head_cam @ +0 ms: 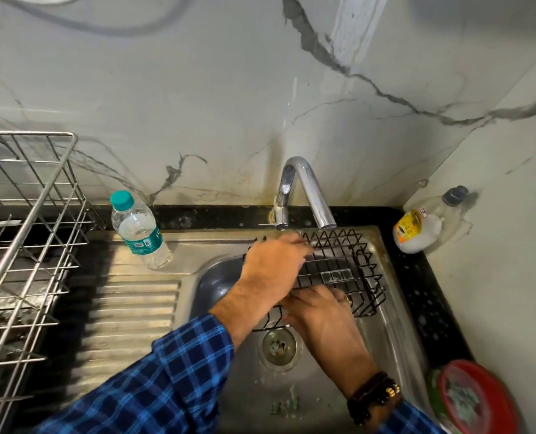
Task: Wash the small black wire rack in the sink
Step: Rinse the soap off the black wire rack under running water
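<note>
Left hand (273, 264), fingers flat, is rubbing wire rack (329, 270) at 11 o'clock; right hand (318, 311) is gripping its 6 o'clock rim. Brace firmly.

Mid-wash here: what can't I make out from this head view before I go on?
All in the head view.
Left hand: fingertips motion-blurred, so their hold on the small black wire rack is unclear.
Right hand: partly under the left wrist; grip unclear.
Tap: whether water runs is too faint to tell.
Red-lidded container: cut off by the lower right edge.
</note>
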Motion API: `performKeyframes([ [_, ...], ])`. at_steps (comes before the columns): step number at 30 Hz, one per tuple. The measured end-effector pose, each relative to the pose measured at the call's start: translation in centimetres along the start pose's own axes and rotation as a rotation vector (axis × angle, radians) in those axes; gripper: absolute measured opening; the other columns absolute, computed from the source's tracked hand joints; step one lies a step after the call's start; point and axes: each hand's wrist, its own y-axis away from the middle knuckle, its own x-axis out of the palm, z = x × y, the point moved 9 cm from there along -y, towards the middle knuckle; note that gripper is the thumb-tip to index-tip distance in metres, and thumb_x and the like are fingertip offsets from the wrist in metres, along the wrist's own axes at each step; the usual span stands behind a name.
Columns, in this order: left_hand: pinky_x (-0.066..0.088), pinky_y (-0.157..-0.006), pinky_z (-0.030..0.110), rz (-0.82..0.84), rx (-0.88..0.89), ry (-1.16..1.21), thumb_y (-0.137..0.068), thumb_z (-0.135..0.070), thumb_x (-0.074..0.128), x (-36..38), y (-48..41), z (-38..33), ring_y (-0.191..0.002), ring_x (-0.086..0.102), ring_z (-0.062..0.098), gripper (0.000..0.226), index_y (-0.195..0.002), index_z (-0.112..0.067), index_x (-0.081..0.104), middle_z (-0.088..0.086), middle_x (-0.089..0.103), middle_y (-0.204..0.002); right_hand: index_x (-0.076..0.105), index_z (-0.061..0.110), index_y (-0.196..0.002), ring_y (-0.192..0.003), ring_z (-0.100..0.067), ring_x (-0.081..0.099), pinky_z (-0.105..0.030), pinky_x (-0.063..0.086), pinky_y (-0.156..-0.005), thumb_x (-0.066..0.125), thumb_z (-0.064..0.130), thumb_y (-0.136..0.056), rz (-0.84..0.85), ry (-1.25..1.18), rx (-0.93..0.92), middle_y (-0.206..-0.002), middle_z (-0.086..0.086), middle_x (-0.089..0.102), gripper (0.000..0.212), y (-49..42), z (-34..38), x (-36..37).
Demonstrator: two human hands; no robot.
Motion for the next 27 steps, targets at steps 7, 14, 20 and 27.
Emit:
performKeyframes([
  [7, 0.046, -0.097, 0.043, -0.069, -0.122, -0.001, -0.098, -0.042, 0.054, -1.4, -0.2, 2.6, -0.117, 0.049, 0.019, 0.019, -0.115, -0.038, 0.061, -0.009, 0.058, -0.122, 0.073, 0.037, -0.097, -0.088, -0.012, 0.059, -0.039, 0.051, -0.076, 0.088, 0.04, -0.068, -0.024, 0.099, -0.008, -0.089, 0.018, 0.068, 0.033, -0.5, 0.1, -0.4],
  [14, 0.049, -0.097, 0.041, 0.032, -0.135, -0.194, -0.097, -0.025, 0.062, -0.1, -1.1, 2.5, -0.116, 0.055, 0.021, 0.029, -0.125, -0.032, 0.063, -0.004, 0.067, -0.118, 0.071, 0.035, -0.103, -0.09, -0.012, 0.059, -0.037, 0.051, -0.075, 0.087, 0.038, -0.07, -0.06, 0.059, 0.009, -0.09, 0.017, 0.067, 0.036, -0.7, 0.8, -0.7],
  [20, 0.057, -0.081, 0.042, 0.024, -0.175, -0.05, -0.103, -0.037, 0.045, 0.0, -1.8, 1.6, -0.095, 0.068, 0.028, 0.026, -0.116, -0.022, 0.061, 0.005, 0.07, -0.103, 0.071, 0.033, -0.098, -0.087, -0.012, 0.055, -0.035, 0.047, -0.071, 0.088, 0.032, -0.07, -0.093, 0.046, 0.024, -0.088, 0.015, 0.066, 0.033, -0.7, 1.0, -1.2],
  [27, 0.058, -0.07, 0.036, -0.028, -0.096, -0.129, -0.1, -0.059, 0.039, -0.5, -2.1, 1.1, -0.08, 0.069, 0.021, 0.043, -0.107, -0.026, 0.066, 0.001, 0.069, -0.086, 0.071, 0.033, -0.103, -0.089, -0.015, 0.058, -0.038, 0.049, -0.069, 0.086, 0.034, -0.072, -0.084, -0.034, 0.013, -0.088, 0.015, 0.066, 0.034, 0.1, 0.7, -1.0],
])
